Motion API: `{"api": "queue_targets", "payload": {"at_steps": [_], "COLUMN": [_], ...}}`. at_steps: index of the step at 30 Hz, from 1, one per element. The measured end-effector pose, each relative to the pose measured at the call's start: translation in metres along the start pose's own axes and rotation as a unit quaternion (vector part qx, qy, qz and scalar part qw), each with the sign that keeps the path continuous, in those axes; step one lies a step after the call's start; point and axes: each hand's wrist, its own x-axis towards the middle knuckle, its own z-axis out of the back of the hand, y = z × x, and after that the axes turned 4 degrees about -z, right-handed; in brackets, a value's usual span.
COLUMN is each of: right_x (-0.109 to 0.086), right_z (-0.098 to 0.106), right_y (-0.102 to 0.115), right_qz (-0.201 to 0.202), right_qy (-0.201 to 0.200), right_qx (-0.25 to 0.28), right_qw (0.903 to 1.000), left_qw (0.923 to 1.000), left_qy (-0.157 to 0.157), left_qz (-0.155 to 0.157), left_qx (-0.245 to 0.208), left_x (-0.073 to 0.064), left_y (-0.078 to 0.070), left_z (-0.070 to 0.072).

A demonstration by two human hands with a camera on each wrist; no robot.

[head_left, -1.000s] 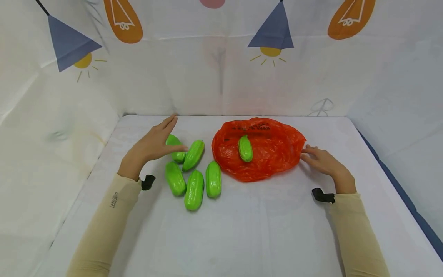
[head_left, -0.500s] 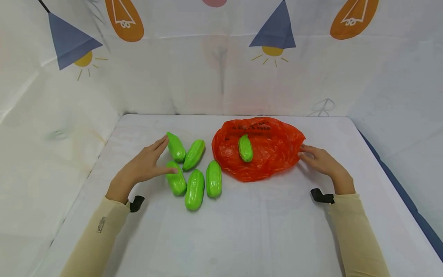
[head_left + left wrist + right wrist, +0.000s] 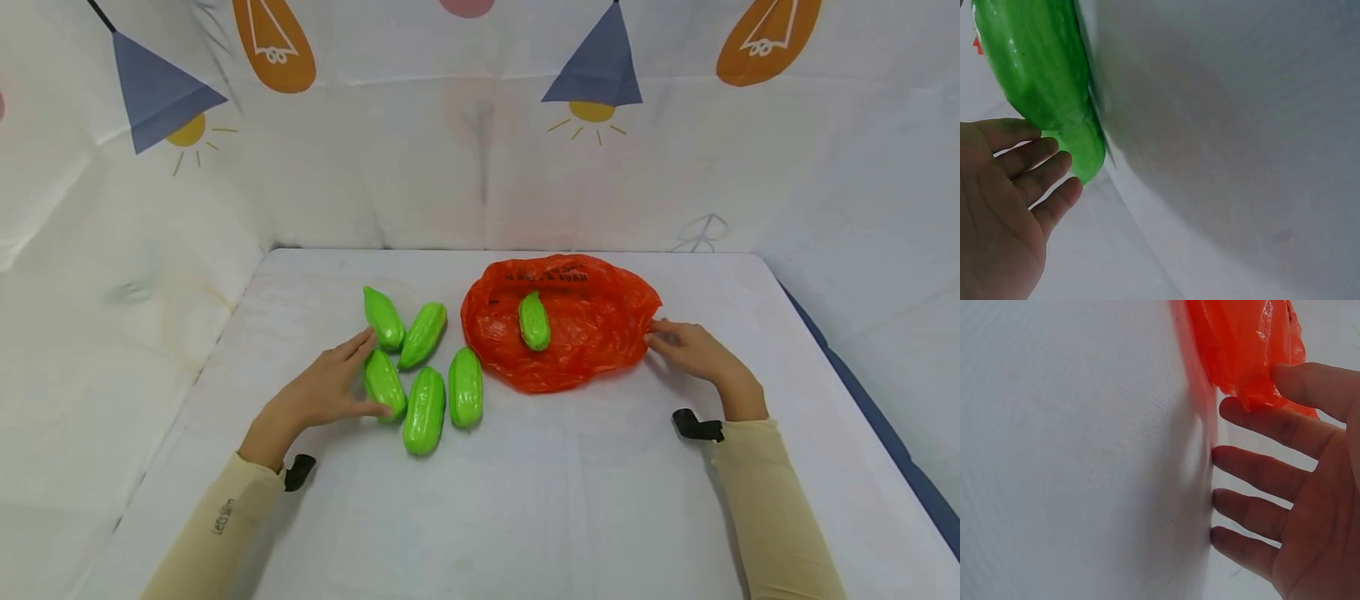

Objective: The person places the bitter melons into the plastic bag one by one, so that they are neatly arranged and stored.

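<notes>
Several plump, glossy green cucumbers lie in a cluster left of the middle in the head view. My left hand (image 3: 322, 392) is at the left-front cucumber (image 3: 384, 387), thumb and fingers spread apart along its near left side. In the left wrist view the left fingertips reach right to the lower end of a cucumber (image 3: 1035, 62). My right hand (image 3: 697, 354) pinches the right edge of a red plastic bag (image 3: 592, 333) between thumb and index finger, the other fingers extended toward the table. One cucumber (image 3: 534, 322) lies on the bag.
A front-middle cucumber (image 3: 424, 411), one (image 3: 466, 388) beside the bag and two farther back, a right one (image 3: 423, 336) and a left one (image 3: 385, 319), make up the cluster. A white cloth covers the table (image 3: 525, 500). Behind hangs a printed white curtain (image 3: 412, 167).
My left hand has come down from behind the cluster toward the front and left, to the left-front cucumber. The right hand stays at the bag's edge, its fingers closer to the plastic.
</notes>
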Motion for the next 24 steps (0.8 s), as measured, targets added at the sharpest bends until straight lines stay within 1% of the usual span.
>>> {"api": "queue_targets", "payload": {"at_steps": [4, 6, 11, 17, 24], "right_x": [0.0000, 0.0000, 0.0000, 0.0005, 0.0010], "right_z": [-0.0001, -0.0008, 0.0000, 0.0007, 0.0010], "right_y": [-0.0002, 0.0000, 0.0005, -0.0004, -0.0011], "right_qz": [-0.003, -0.004, -0.014, -0.026, -0.033], "right_qy": [0.002, 0.001, 0.006, 0.014, 0.023], "right_qx": [0.000, -0.002, 0.001, 0.005, 0.001], "right_qw": [1.0000, 1.0000, 0.9999, 0.9996, 0.9992], "left_qw": [0.9999, 0.9999, 0.9999, 1.0000, 0.9995], "left_qy": [0.010, 0.010, -0.005, -0.002, -0.024], "left_qz": [0.002, 0.000, -0.004, 0.003, -0.014], "left_qx": [0.002, 0.008, 0.012, -0.001, 0.017], "left_x": [0.0007, 0.0007, -0.0016, -0.0061, -0.0071], "left_y": [-0.0008, -0.0012, -0.0037, -0.0065, -0.0068], "left_z": [-0.0035, -0.0042, -0.0032, -0.0067, -0.0091]}}
